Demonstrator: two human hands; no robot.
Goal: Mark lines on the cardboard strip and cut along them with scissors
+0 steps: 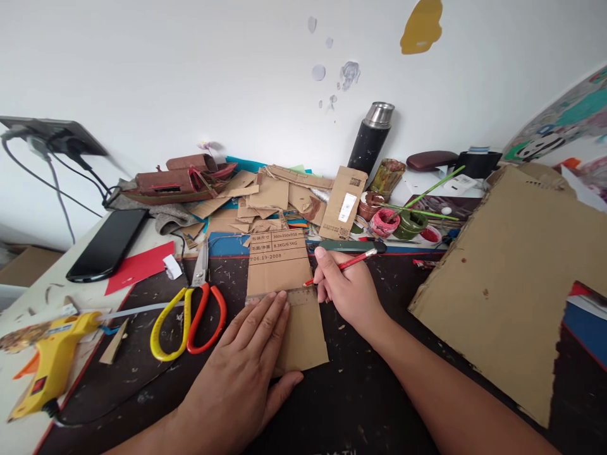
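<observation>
A piece of brown cardboard [284, 272] with printed text lies on the dark mat in front of me. Across it rests a clear ruler [302, 296]. My left hand [246, 360] lies flat, its fingertips pressing on the ruler and its thumb at the cardboard's lower edge. In my right hand [348, 291] is a red pencil [344, 265], pinched between thumb and fingers. The pencil's tip meets the cardboard just above the ruler's upper edge, near the right side.
Scissors [192, 316] and a yellow glue gun [54, 363] lie to the left, near a black phone [109, 243]. Cardboard scraps [268, 193], paint jars [384, 222] and a thermos [370, 139] stand behind. A large cardboard sheet [502, 284] is at right.
</observation>
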